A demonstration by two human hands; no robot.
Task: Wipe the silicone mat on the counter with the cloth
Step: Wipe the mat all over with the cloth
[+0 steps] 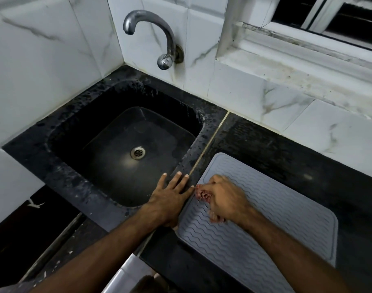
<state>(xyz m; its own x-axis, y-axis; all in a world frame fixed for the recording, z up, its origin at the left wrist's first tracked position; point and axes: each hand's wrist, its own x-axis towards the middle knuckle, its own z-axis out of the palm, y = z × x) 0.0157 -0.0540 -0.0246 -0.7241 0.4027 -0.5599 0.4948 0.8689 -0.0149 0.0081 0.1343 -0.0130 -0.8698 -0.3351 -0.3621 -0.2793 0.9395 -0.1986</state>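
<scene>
A grey silicone mat [276, 218] with wavy ridges lies on the black counter [307, 166] to the right of the sink. My right hand [227, 199] is on the mat's left part, gripping a bunched reddish cloth [203, 195] that sticks out at the thumb side and again below the fingers. The hand looks slightly blurred. My left hand [170, 195] rests flat on the counter strip between the sink and the mat, fingers straight and spread, its heel near the mat's left edge.
A black sink [75, 127] with a metal drain [137, 152] sits to the left, its rim wet. A curved chrome tap [159, 34] comes out of the marble-tiled wall. A window sill [297, 72] runs along the back right.
</scene>
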